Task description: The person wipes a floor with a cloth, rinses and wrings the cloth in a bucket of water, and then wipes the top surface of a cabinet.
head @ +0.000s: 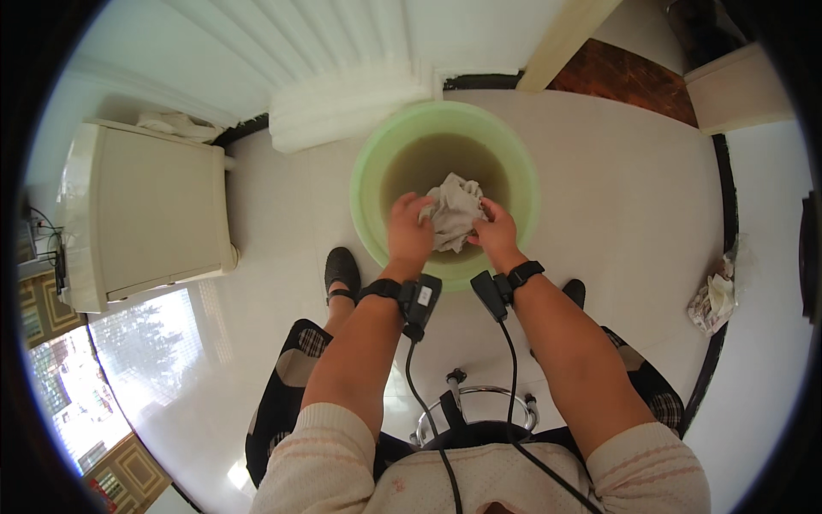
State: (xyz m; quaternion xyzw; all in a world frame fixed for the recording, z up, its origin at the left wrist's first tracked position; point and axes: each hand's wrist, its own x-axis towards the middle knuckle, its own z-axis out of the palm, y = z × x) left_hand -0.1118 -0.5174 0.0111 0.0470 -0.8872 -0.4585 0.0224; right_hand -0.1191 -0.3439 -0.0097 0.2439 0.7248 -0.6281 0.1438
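A crumpled, pale grey cloth [454,209] is bunched between my two hands, over a light green plastic basin [367,173]. My left hand [411,231] has hold of the cloth's left side, its fingers curled and slightly blurred. On the other side, my right hand [499,230] pinches the right edge between thumb and fingers. Murky brownish water [443,154] fills the lower part of the basin. The cloth hides some of the water, so whether its lower edge touches the surface is unclear.
Straps on both wrists hold black devices [422,305] with cables [512,398] running towards my body. A cream cabinet [160,205] stands at left, a white radiator [347,109] behind the basin. A plastic bag [714,299] lies by the right wall. Beneath me is a chrome stool base [475,389].
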